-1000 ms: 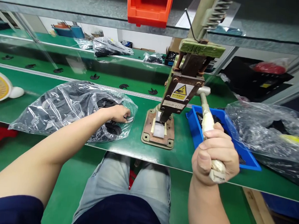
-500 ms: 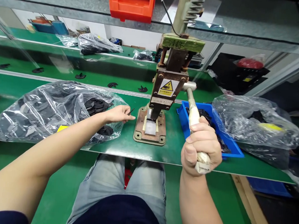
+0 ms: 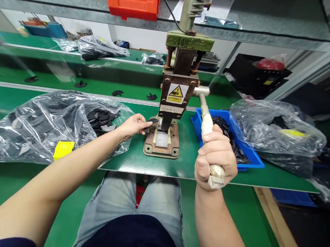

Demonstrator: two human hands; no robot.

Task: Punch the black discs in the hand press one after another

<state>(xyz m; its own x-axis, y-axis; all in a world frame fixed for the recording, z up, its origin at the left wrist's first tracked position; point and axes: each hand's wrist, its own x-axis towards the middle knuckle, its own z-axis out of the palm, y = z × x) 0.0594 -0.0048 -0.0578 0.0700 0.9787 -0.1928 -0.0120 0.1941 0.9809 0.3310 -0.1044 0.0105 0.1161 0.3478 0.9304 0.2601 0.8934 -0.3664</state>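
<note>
My left hand (image 3: 135, 126) pinches a thin black curved piece (image 3: 153, 121) just left of the hand press (image 3: 174, 96). The piece's tip is close to the press's ram, above the base plate (image 3: 149, 148); whether it touches is hard to tell. A light metal block (image 3: 162, 139) sits on the base under the ram. My right hand (image 3: 217, 156) is wrapped round the tape-covered press lever (image 3: 207, 123), which slants down toward me. Left of the press lies a clear plastic bag (image 3: 43, 108) of similar dark pieces, its mouth facing the press.
Right of the press stands a blue bin (image 3: 252, 158) with black parts, beside another plastic bag (image 3: 281, 138). Several black pieces (image 3: 118, 93) lie spaced along the green strip behind. An orange bin (image 3: 133, 6) hangs over the shelf edge above.
My left hand has moved from the bag's mouth toward the press, and the black piece now shows clearly in its fingers. My right hand still grips the lever. The view has shifted slightly.
</note>
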